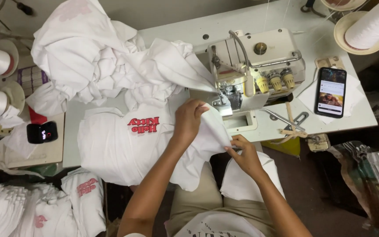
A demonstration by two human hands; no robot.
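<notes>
Left hand pressed flat on white cotton garment with red print, pinching its folded edge just beside the needle area of the cream overlock sewing machine. Right hand gripping the same fabric's lower edge at the white tabletop front rim. Heaped white cloth crowding the left; black smartphone lying right, well apart.

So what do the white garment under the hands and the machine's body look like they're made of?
The white garment looks like soft knit cotton-type fabric, matte, since it folds and wrinkles loosely under the left hand and right hand. The sewing machine body seems painted metal or hard plastic, cream and slightly glossy; which one I cannot tell.
</notes>
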